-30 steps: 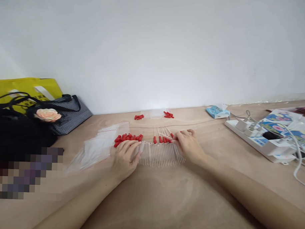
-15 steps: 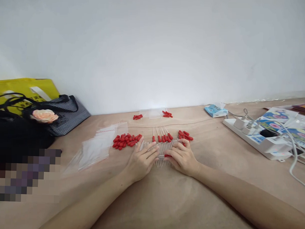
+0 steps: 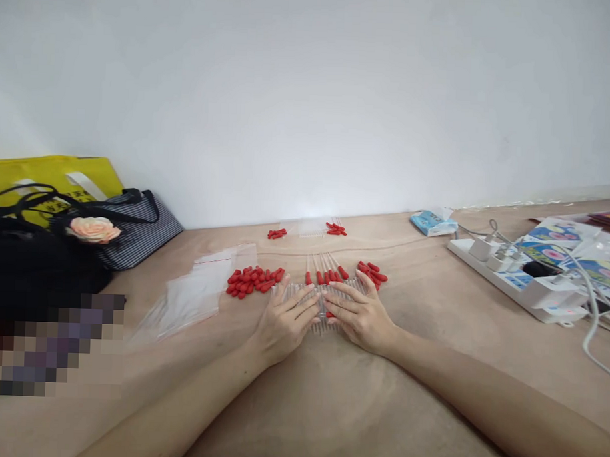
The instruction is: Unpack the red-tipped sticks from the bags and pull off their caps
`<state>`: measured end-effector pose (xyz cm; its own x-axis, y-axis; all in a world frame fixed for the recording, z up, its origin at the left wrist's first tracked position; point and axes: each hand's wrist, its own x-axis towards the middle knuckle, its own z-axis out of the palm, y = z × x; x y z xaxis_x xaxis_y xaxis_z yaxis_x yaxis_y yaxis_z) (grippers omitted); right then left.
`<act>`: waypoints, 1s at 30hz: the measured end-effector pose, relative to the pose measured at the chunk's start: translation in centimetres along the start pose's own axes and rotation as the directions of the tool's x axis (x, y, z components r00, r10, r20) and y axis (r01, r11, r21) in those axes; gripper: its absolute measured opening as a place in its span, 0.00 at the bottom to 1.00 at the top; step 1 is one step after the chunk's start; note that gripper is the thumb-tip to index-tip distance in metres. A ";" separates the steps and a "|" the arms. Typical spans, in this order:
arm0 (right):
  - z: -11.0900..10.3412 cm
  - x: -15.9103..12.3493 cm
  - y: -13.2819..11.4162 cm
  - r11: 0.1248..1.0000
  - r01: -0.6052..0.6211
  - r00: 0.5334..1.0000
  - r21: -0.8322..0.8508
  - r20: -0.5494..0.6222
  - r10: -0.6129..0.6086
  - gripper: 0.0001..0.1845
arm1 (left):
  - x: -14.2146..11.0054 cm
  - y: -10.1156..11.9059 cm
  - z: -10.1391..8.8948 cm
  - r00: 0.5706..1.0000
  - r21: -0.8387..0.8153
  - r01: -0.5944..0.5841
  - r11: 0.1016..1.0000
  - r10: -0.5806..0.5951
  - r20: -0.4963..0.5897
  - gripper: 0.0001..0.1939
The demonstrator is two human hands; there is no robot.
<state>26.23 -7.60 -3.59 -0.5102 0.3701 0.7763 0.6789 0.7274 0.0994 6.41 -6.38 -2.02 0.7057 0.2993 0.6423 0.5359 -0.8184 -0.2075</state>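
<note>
My left hand (image 3: 286, 321) and my right hand (image 3: 364, 317) are close together, low over a row of clear glass dropper tubes (image 3: 323, 328). A red rubber bulb (image 3: 330, 315) shows under the fingers of my right hand, which are closed on it. The left fingers are bent around a clear tube lying across the row, its end toward the bulb; how far the two are joined is hidden. Just beyond my hands lie several droppers with red bulbs (image 3: 319, 277). Loose red bulbs (image 3: 250, 280) are piled left of the row, with a smaller pile (image 3: 371, 273) to the right.
Clear zip bags (image 3: 195, 295) are stacked at left. Near the wall lie more bulbs (image 3: 277, 233), bagged tubes (image 3: 312, 227) and droppers (image 3: 336, 228). A tissue pack (image 3: 432, 223) and a power strip (image 3: 503, 275) with cables stand at right, bags (image 3: 139, 229) at far left.
My right hand has come from the droppers and small bulb pile to the front of the row with a red bulb. My left hand has moved right from the big pile to meet it.
</note>
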 end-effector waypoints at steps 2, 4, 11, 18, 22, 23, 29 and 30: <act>-0.1 0.0 0.0 1.000 0.025 1.000 -0.007 -0.005 -0.025 0.11 | 0.1 0.0 -0.1 1.000 0.001 -0.014 1.000 0.014 0.013 0.09; -0.1 -0.1 0.1 0.999 0.046 0.999 -0.018 -0.003 -0.046 0.10 | 0.1 0.0 -0.4 0.999 0.022 -0.027 0.999 0.027 0.020 0.09; -0.5 -0.1 0.2 0.998 0.061 0.998 0.005 -0.001 -0.061 0.08 | 0.1 0.3 -1.0 0.998 0.073 -0.050 0.996 0.052 -0.030 0.08; -0.8 -0.1 0.1 0.998 0.058 0.998 0.012 -0.005 -0.058 0.09 | 0.0 0.3 -1.0 0.997 0.067 -0.047 0.997 0.051 -0.057 0.09; -0.8 -0.1 0.0 0.999 0.045 0.999 0.019 -0.019 -0.045 0.10 | 0.0 0.2 -0.9 0.995 0.066 -0.058 0.996 0.063 -0.077 0.08; -0.7 -0.2 0.0 0.999 0.046 0.999 0.021 -0.023 -0.046 0.09 | 0.0 0.2 -0.9 0.995 0.067 -0.061 0.996 0.066 -0.080 0.08; -1.1 -0.6 0.7 1.000 -0.011 0.999 0.025 -0.038 0.012 0.09 | -0.3 -0.3 -1.6 0.996 0.075 0.036 0.997 -0.030 -0.078 0.08; -1.2 -0.7 0.8 0.998 -0.061 0.997 0.019 -0.044 0.061 0.10 | -0.3 -0.5 -1.8 0.992 0.082 0.108 0.991 -0.102 -0.076 0.09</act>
<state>27.76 -7.94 -3.30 -0.4441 0.3886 0.8073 0.6984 0.7146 0.0402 5.10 -6.96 -0.81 0.6102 0.3431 0.7140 0.6454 -0.7380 -0.1969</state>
